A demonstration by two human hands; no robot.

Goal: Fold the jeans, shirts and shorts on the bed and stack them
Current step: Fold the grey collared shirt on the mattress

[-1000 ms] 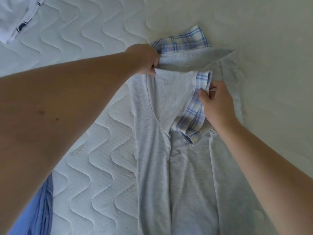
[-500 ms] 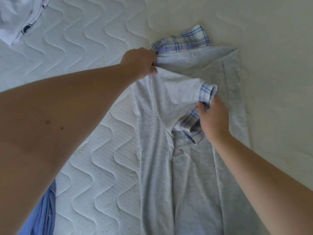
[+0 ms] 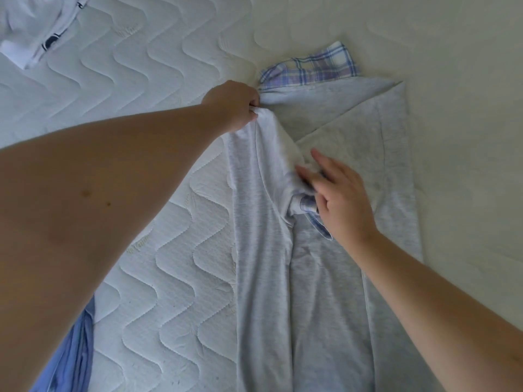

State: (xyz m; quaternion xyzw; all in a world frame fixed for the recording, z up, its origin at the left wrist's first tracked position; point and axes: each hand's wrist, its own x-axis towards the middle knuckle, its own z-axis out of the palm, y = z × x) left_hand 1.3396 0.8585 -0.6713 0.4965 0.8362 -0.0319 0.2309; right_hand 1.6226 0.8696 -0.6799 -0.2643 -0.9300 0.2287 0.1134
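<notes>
My left hand (image 3: 236, 104) pinches the shoulder of the pale grey jersey shirt with plaid-trimmed sleeves (image 3: 283, 264), which lies lengthwise on the white quilted mattress (image 3: 147, 80). My right hand (image 3: 339, 199), fingers spread and relaxed, presses the bunched near sleeve flat. A white garment (image 3: 31, 26) lies at the far left, a blue one (image 3: 70, 352) beside my left arm
</notes>
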